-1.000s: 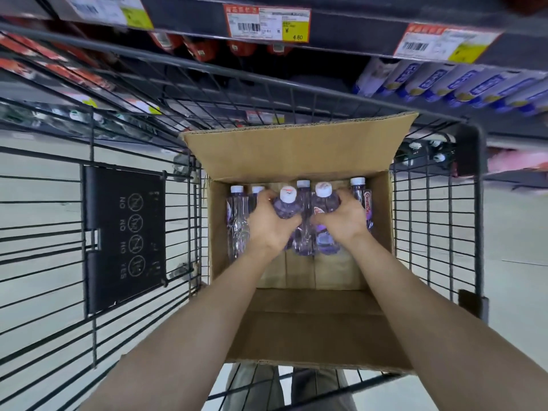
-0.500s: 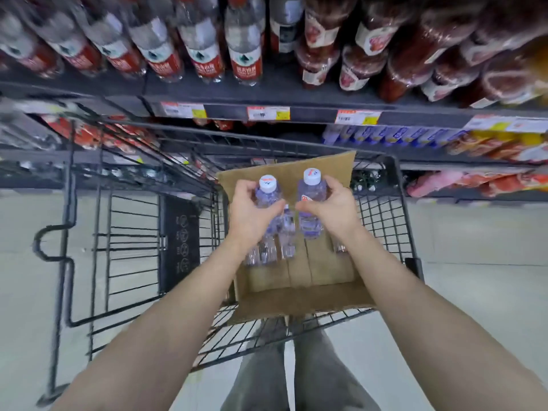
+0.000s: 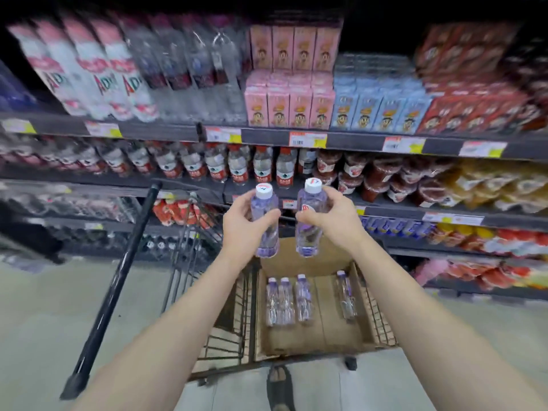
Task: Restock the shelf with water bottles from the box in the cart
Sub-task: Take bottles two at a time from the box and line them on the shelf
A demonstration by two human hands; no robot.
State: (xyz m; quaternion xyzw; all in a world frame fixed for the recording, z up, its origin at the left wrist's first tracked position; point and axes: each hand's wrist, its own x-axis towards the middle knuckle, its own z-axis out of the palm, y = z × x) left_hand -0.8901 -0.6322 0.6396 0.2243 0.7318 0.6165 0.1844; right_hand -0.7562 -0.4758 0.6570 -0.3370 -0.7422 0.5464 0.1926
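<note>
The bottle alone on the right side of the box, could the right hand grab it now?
Probably not yet: the right hand is full, gripping another bottle above the box. Nothing covers the lone bottle, though.

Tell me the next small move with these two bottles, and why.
Probably carry both up and forward to the shelf: the left hand grips the left bottle, the right hand the right bottle, both cap-up above the box, where four remain.
</note>
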